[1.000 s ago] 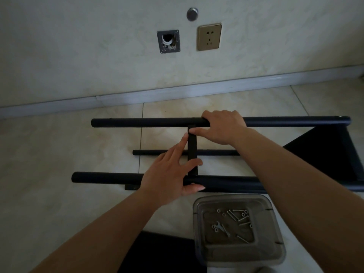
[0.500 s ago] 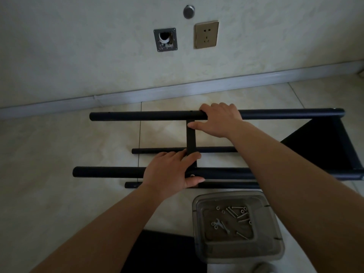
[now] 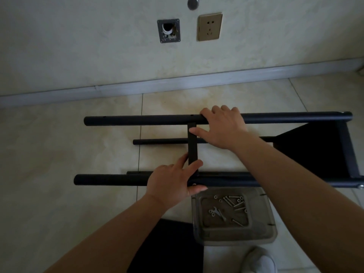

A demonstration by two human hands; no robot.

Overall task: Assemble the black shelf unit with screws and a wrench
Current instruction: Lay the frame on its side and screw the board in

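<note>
The left hand [image 3: 173, 182] gripped the near tube [image 3: 110, 180], thumb under it and forefinger against the flat crossbar [image 3: 192, 146]; the right hand [image 3: 222, 127] curled over the far tube [image 3: 137, 120], thumb pressing the bar's top. The half-built shelf frame lay on its side on the floor tiles [image 3: 49, 150]. It looked like stiff, smooth, fairly light metal, best held at the joints; screws [image 3: 233, 202] and the wrench [image 3: 216, 211] waited in the clear tray [image 3: 271, 231].

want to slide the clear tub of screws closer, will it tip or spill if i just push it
Probably not. The tub looks wide and low and sits flat on the tile floor, so it should slide rather than tip. It seems light, holding only a few screws and a small wrench. With no lid visible, those loose parts will likely rattle and shift.
</note>
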